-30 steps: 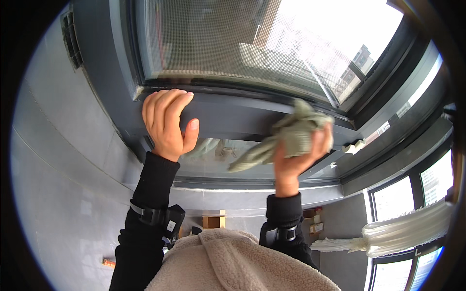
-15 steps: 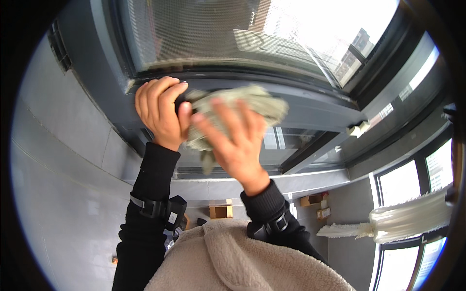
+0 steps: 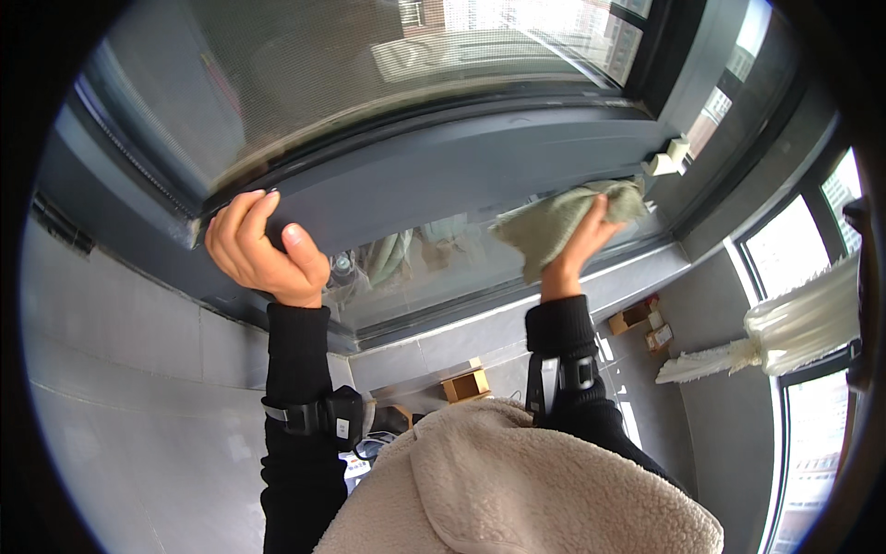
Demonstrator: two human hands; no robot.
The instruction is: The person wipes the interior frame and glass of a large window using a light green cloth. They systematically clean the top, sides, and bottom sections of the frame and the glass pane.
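Note:
In the head view, a pale green cloth is bunched under my right hand. Thumb and fingers grip it, and it lies against the lower edge of the dark grey window rail near its right end, its left part hanging over the glass pane. At the rail's left end my left hand has its fingers curled on the window frame, thumb standing apart; the undersides of the fingers are hidden.
A cream plastic fitting sticks out at the rail's right end. Below the pane runs a grey ledge. An open cardboard box stands on the floor. On the right hangs a whitish tied bundle in front of other windows.
My right hand has carried the cloth rightward and slightly down along the rail, and its blur is gone. My left hand appears further left and lower as the view shifted.

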